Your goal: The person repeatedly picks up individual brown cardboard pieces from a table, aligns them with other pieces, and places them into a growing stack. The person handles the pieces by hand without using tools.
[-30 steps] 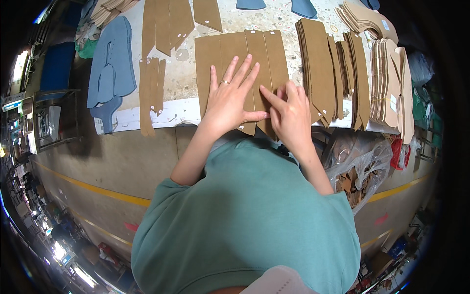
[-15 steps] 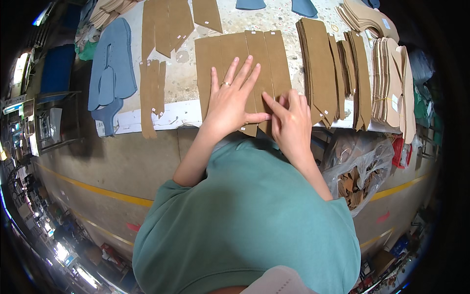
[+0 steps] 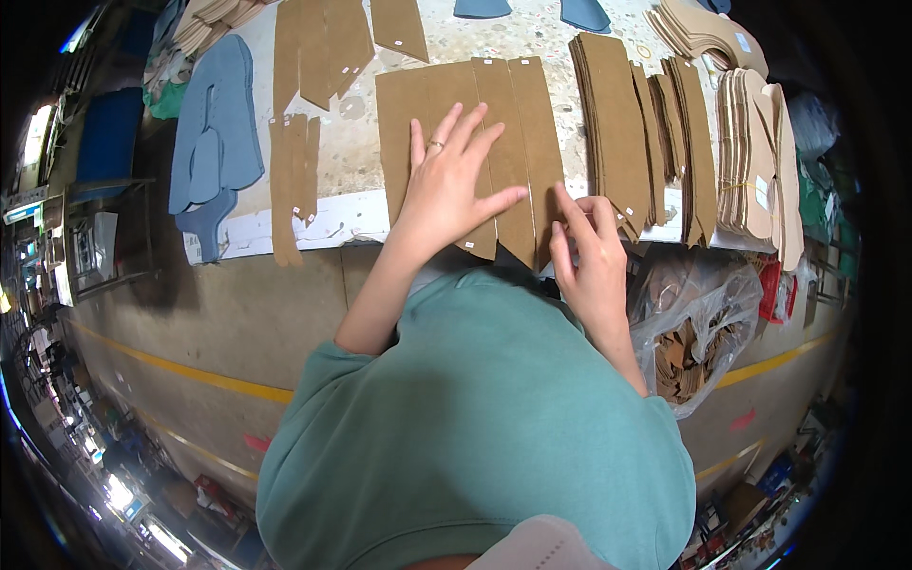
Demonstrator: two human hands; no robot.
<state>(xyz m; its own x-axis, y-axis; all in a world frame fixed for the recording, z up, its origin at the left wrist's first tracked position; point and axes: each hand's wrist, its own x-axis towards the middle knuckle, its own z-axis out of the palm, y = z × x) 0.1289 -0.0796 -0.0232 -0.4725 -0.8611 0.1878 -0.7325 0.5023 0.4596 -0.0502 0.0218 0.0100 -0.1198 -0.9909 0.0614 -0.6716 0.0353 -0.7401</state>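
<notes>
Brown flat leather-like pieces [image 3: 527, 123] lie side by side at the table's front edge, with small white labels on some ends. My left hand [image 3: 446, 185] rests palm down across them, its fingers spread and its thumb pointing right. A ring is on one finger. My right hand [image 3: 591, 242] is at the right edge of the rightmost strip, index finger and thumb apart and the other fingers bent. Nothing shows in either hand. The lower ends of the strips overhang the table edge.
Stacked brown pieces [image 3: 608, 123] stand to the right, beside tan bundles [image 3: 746, 161]. More brown pieces [image 3: 332, 47] and blue cut pieces [image 3: 214, 123] lie left on the speckled table [image 3: 356, 157]. A clear plastic bag of scraps [image 3: 689, 351] sits below the table's right front.
My right hand has moved right, from the middle of the strips to their right edge, its fingers opening a little. My left hand stays nearly in place, its thumb lifted slightly farther up the strips.
</notes>
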